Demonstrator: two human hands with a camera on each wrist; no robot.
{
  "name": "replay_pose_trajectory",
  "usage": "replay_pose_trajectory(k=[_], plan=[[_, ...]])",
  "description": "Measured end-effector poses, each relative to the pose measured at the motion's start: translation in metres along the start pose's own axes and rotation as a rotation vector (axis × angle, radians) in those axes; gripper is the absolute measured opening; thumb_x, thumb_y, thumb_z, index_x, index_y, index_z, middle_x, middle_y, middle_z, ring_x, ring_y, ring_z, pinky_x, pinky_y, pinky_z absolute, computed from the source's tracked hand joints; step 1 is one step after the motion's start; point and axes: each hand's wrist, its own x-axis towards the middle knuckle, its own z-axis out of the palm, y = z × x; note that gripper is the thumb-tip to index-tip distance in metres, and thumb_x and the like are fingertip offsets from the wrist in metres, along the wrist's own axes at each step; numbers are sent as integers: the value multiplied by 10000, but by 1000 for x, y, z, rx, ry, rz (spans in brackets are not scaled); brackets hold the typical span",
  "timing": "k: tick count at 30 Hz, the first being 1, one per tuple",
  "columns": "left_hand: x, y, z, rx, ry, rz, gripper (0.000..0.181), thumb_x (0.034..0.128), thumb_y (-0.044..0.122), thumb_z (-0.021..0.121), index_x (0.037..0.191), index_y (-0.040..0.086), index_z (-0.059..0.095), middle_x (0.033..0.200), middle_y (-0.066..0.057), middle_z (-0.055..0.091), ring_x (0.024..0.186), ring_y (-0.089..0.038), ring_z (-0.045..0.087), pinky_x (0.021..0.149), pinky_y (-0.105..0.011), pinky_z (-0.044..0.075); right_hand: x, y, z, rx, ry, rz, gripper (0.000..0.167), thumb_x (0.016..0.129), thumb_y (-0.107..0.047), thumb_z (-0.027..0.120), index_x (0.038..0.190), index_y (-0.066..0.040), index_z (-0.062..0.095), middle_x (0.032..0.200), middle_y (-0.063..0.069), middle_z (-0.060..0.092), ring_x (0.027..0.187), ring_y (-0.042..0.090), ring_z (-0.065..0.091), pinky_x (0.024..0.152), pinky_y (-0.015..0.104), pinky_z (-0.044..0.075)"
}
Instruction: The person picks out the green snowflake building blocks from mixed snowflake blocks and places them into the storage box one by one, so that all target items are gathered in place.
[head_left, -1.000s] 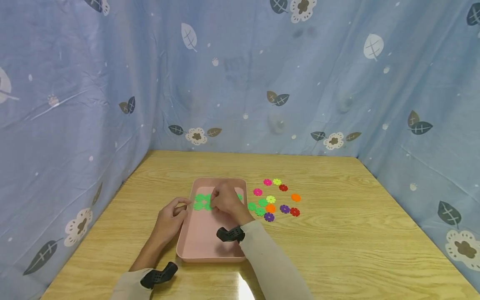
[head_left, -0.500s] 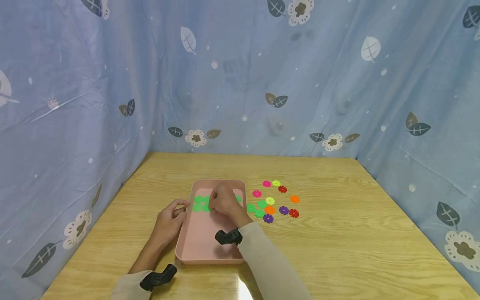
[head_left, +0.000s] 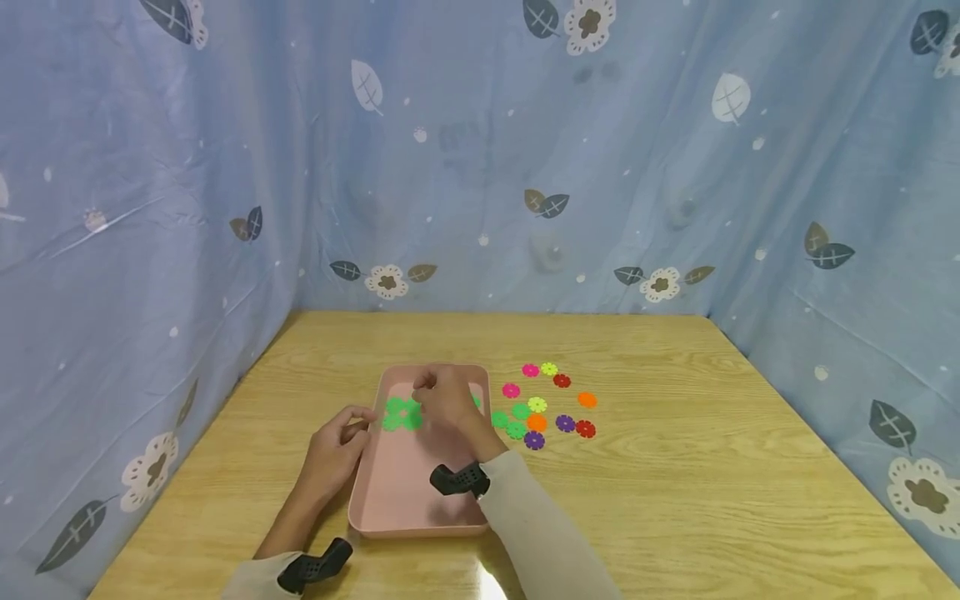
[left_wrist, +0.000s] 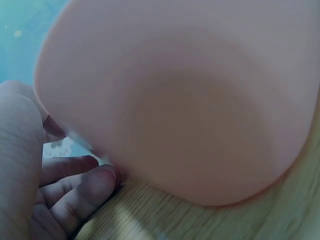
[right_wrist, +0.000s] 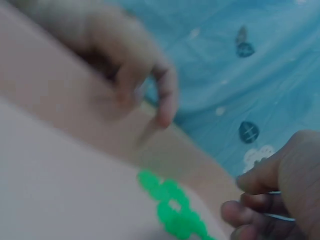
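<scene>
A pink tray lies on the table. In its far part are several green snowflake-shaped discs, arranged side by side. My right hand hovers above the discs, covering some of them; in the right wrist view its thumb and fingertips stand apart with nothing between them. At the left rim, my left hand holds the tray's edge, one finger over the rim and other fingers against the outer wall. The left wrist view shows curled fingertips touching the tray's outside.
Right of the tray lie loose discs on the wooden table: green, orange, purple, red, pink and yellow. A blue patterned curtain hangs behind and along both sides.
My right hand has risen a little off the green discs, and its fingertips have parted. The left hand keeps its place at the rim. The head view has shifted slightly.
</scene>
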Motion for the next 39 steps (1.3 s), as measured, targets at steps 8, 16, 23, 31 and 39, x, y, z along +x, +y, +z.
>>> replay_pose_trajectory(k=[8,16,23,31,39], plan=[[-1,-2,2,7,12,-2,264,971,80,529,1200,83,660,1190,-227,708,1221,-339,634,699,-257,501,-11,-15,-24,100,90,-67,100,946,-26,657,1012,38,697,877,71,683,755,318,699,647,300,574],[3,-1,1,19,35,20,261,956,78,541,1177,65,679,1241,-215,695,1230,-339,637,760,-275,504,-20,-15,-56,66,186,-70,77,946,-57,673,992,-11,714,879,71,672,768,291,643,663,286,529],[-1,-3,2,5,29,-3,260,968,82,537,1186,67,677,1268,-224,679,1132,-352,666,717,-281,514,-24,0,-72,-27,178,-40,115,969,-80,645,1025,1,705,876,63,653,769,224,600,690,326,502],[-2,-3,3,59,38,7,270,958,84,529,1182,67,677,1319,-200,658,1192,-351,643,770,-299,502,-25,26,-90,-208,87,68,118,973,-59,608,1017,-8,704,903,74,642,749,207,569,662,336,498],[-1,-2,3,54,34,4,273,962,88,523,1192,73,669,1325,-194,657,1292,-349,592,810,-311,489,-27,32,-107,-302,-34,57,103,865,20,685,958,-15,711,868,79,634,743,221,550,672,344,498]])
